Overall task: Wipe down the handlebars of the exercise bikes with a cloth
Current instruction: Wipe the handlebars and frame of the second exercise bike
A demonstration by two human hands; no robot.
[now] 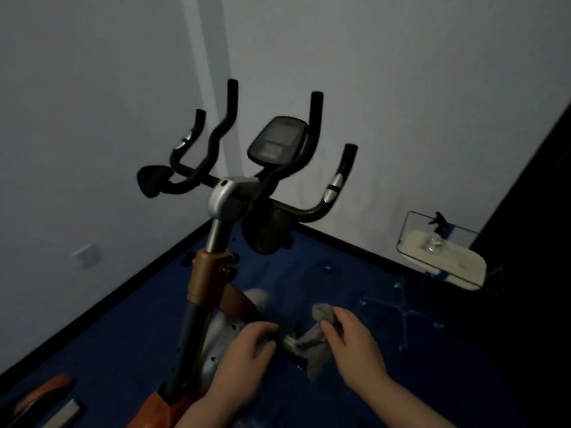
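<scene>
Head view: right hand (355, 341) pinches the limp grey cloth (312, 344), left hand (247, 347) curled beside it (grip unclear); bunch it for the stiff handlebars (309, 211).

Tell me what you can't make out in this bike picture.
All in the head view:
- Console screen: dark and blurred, readout unreadable.
- Metal part under the left hand and cloth: mostly covered, so unidentifiable.
- Right hand: its fingers sink into the cloth, hiding the grip.
- Orange object, bottom left: cut off by the frame edge.
- Small item on the side table: too small and dim to identify.
</scene>
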